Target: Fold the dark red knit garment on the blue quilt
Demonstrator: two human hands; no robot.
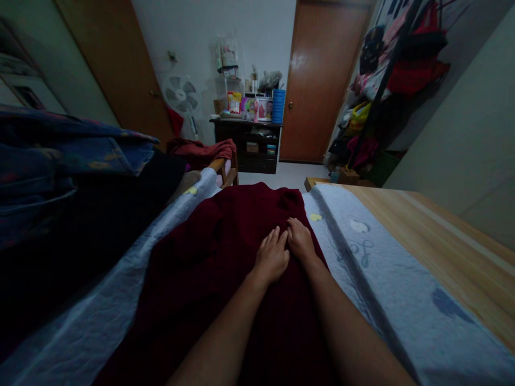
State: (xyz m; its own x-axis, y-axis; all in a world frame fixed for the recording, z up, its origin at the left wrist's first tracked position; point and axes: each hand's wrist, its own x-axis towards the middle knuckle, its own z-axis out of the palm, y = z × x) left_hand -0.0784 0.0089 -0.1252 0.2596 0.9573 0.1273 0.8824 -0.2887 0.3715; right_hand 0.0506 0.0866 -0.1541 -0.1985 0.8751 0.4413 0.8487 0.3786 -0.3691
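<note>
A dark maroon garment or cloth (225,252) is spread over the bed, with soft wrinkles and a bunched fold near its far right corner. My left hand (273,254) lies on it palm down, fingers stretched forward and slightly apart. Close beside it, almost touching, my right hand (301,238) rests on the cloth near its right edge, its fingers lightly bent and their tips partly hidden. Neither hand shows anything lifted off the surface. Beneath the cloth is a pale grey-blue patterned sheet (354,236).
Dark and denim clothes (80,155) are heaped on the left. A wooden board (442,230) borders the bed's right side. Beyond the foot stand a chair with a red cloth (201,151), a fan (181,94), a dark cabinet (245,147) and hanging bags (418,69).
</note>
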